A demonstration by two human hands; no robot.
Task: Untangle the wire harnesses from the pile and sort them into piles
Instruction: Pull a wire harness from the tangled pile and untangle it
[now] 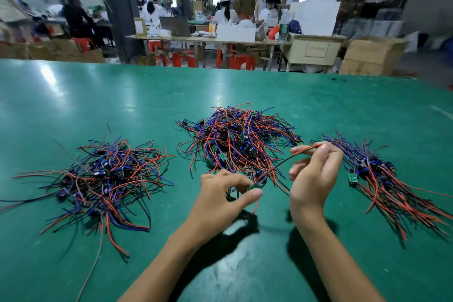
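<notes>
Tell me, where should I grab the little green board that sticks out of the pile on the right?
Pinch the little green board by its two side edges, coming from the left, the open side. It sticks out at the left edge of the right pile with bare table beside it, so fingers probably reach it there without snagging wires. Its wires run right into the pile, so pull gently.
</notes>
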